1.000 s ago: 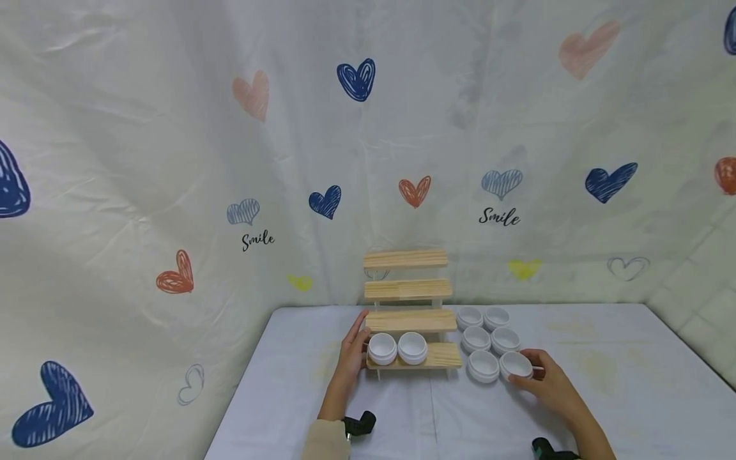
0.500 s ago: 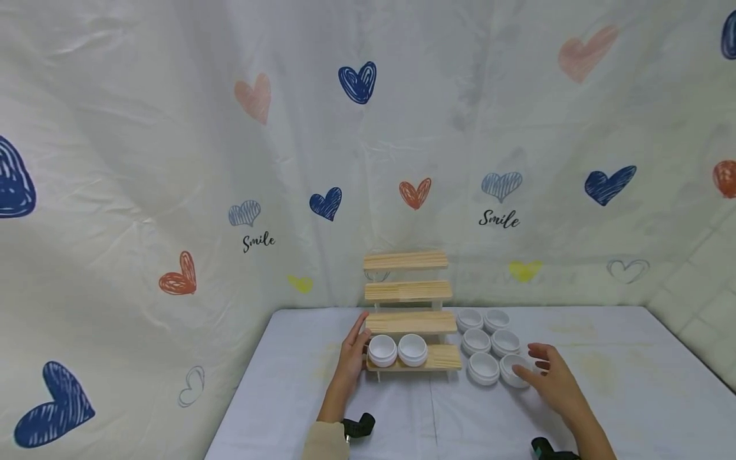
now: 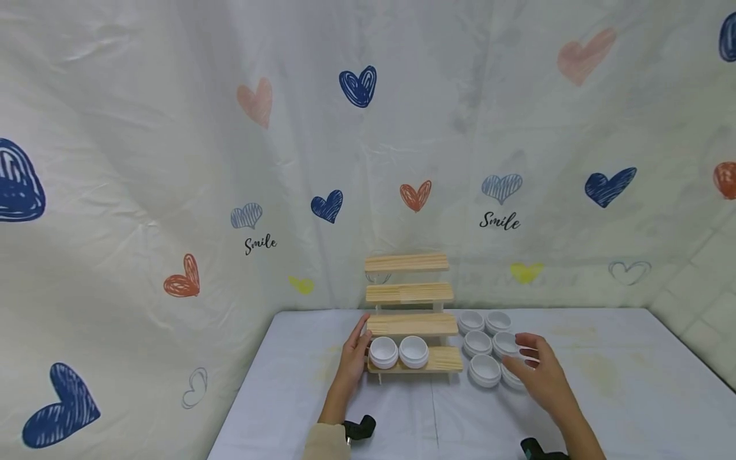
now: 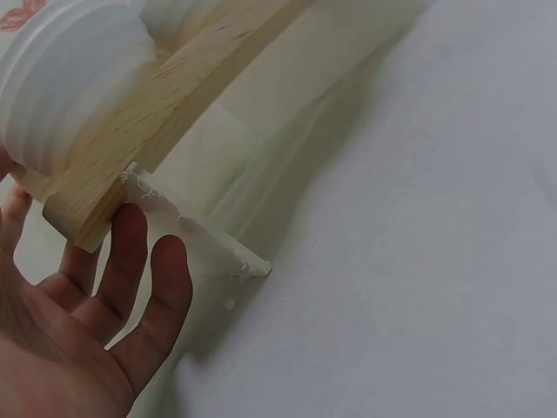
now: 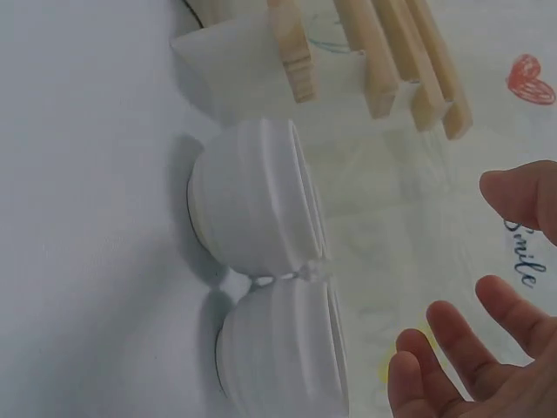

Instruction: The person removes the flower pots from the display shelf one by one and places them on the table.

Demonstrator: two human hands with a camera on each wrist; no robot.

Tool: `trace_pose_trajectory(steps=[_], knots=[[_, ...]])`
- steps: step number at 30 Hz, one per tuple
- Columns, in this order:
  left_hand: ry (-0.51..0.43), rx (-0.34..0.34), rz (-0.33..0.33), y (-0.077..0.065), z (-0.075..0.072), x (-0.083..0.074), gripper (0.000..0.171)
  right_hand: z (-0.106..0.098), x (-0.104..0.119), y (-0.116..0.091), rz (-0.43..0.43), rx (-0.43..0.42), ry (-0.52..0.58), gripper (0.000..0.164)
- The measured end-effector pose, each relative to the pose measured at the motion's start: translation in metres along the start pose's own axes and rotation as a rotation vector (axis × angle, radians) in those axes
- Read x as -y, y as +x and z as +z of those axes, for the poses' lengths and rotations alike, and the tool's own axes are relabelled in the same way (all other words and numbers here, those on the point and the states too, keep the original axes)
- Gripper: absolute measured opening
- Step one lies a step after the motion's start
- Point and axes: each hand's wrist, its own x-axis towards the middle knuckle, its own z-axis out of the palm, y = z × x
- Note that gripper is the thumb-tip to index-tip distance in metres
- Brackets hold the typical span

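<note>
A tiered display stand [image 3: 411,324] with light wooden shelves stands on the table. Two white round cups [image 3: 398,352] sit side by side on the left of its lowest shelf. My left hand [image 3: 349,364] holds the stand's left end; its bent fingertips [image 4: 129,231] lie against the board end and the white side support. To the right of the stand, several more white cups [image 3: 484,369] stand in two columns. Over the front of the right column hovers my right hand [image 3: 537,374], thumb and fingers spread apart with nothing between them, partly hiding the nearest cup [image 3: 512,378].
A white cloth covers the table [image 3: 397,421]. Close behind the stand hangs a pale curtain [image 3: 368,140] printed with hearts and lettering. Dark camera mounts [image 3: 360,427] are strapped at both wrists.
My right hand has let go of the front right cup, its fingers opening, and has shifted slightly left and farther over the cups. The left hand stays at the stand.
</note>
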Motion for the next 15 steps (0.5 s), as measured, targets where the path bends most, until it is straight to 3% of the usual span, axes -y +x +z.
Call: trace_pose_trajectory(steps=[3, 15], knots=[[0.015, -0.009, 0.004, 0.001, 0.001, 0.001, 0.054, 0.008, 0.006, -0.002, 0.004, 0.019, 0.006, 0.070], [0.048, -0.023, 0.032, 0.004, 0.001, 0.003, 0.054, 0.049, 0.025, -0.006, -0.117, 0.015, 0.037, 0.049]])
